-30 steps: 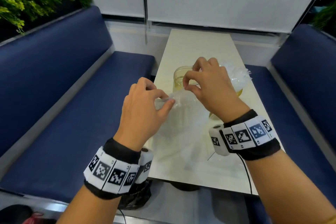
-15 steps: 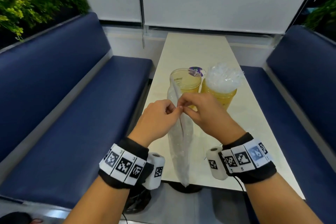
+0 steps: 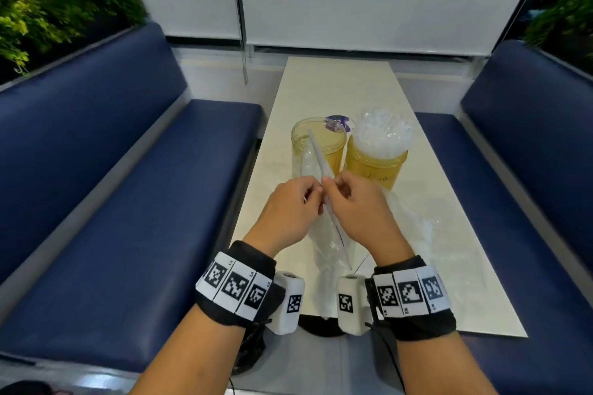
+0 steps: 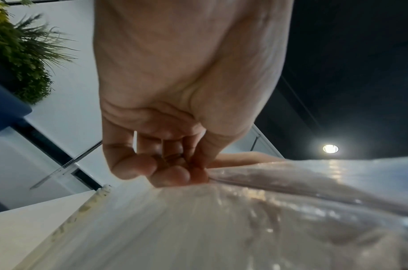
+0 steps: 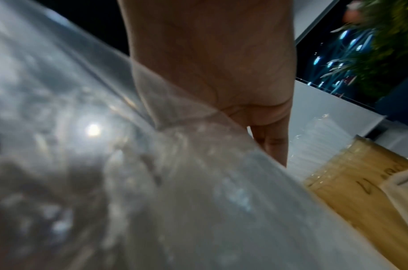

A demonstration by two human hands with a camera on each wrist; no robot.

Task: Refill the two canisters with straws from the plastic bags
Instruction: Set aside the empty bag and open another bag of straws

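Two yellow canisters stand side by side on the white table. The left canister looks empty; the right canister is packed with clear-wrapped straws. In front of them my left hand and right hand meet, both pinching the top edge of a clear plastic bag that hangs down past the table's front edge. The left wrist view shows my left hand's fingertips pinching the bag. In the right wrist view the bag covers most of my right hand, beside the full canister.
Blue padded benches flank the narrow table. A second clear bag lies flat on the table to the right of my hands. A purple-and-white lid sits behind the canisters. Plants stand behind the left bench.
My hands came together and drew back toward me, uncovering the canisters. The bag went from spread between them to hanging as a narrow strip pinched at its top edge.
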